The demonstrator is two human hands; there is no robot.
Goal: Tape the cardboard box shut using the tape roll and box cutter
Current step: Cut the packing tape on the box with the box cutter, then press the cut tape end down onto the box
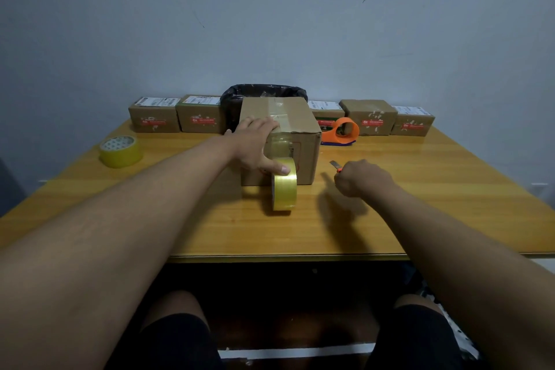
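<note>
A brown cardboard box (300,120) stands mid-table with clear tape running over its top and down its near face. My left hand (253,141) lies spread on the box's near top edge, its thumb resting on a yellowish tape roll (284,188). That roll stands on edge on the table against the box's front, still joined to the tape strip. My right hand (362,177) hovers to the right of the box, closed on a box cutter (335,166) whose orange body and short blade stick out towards the box.
A second tape roll (121,151) lies flat at the left. An orange tape dispenser (342,131) sits right of the box. Several small printed cartons (154,119) line the back edge, with a black-lined bin (264,93) behind the box. The wooden table (435,204) ends near my knees.
</note>
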